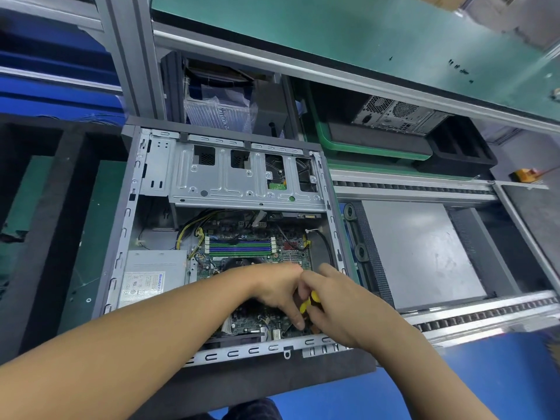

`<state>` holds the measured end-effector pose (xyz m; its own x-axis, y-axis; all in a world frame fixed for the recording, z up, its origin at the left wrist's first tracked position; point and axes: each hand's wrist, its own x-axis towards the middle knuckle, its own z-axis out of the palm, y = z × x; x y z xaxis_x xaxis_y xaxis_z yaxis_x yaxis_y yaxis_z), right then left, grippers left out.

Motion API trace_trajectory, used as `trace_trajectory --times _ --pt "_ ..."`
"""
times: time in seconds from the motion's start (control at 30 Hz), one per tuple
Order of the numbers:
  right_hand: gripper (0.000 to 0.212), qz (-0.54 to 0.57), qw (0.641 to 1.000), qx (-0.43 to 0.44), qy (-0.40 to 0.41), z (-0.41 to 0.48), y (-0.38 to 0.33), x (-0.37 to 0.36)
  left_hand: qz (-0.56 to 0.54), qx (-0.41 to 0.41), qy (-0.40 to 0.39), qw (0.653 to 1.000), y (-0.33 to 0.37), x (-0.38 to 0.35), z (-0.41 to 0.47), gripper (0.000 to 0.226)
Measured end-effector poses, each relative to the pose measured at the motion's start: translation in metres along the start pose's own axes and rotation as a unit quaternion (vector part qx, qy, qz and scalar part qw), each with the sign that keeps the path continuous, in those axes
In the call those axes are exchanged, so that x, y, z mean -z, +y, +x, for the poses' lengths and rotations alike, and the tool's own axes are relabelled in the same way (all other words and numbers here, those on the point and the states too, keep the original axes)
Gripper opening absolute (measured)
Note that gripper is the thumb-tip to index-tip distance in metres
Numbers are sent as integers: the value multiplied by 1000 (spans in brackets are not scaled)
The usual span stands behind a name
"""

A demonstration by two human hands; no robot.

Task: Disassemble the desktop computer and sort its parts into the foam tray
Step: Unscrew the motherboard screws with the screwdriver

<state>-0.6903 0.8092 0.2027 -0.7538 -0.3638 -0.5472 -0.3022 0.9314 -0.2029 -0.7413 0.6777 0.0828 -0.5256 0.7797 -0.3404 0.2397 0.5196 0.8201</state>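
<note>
While the right hand (342,304) clasps the yellow-handled tool (309,301), angled down onto the motherboard (257,325) at the near rim of the computer case (230,354), the left hand (275,292) reaches alongside, grip unclear.

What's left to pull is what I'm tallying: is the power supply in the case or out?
In. The power supply sits against the left wall of the open computer case, label up, beside the motherboard.

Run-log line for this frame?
case open | right hand grips yellow-handled tool | left hand fingers down at motherboard | RAM sticks seated
</note>
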Motion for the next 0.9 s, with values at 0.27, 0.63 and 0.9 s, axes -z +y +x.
trace_trajectory --times 0.27,0.63,0.9 --pt "20 -36 996 -69 37 4 -3 -5 -10 -13 -8 1000 4 5 -2 51" --pt "28 -34 998 -52 24 3 -3 -1 -6 -16 2 1000 7 1 -4 49" --pt "12 -21 999 -36 6 5 -2 -4 -22 4 -12 1000 3 5 -4 31"
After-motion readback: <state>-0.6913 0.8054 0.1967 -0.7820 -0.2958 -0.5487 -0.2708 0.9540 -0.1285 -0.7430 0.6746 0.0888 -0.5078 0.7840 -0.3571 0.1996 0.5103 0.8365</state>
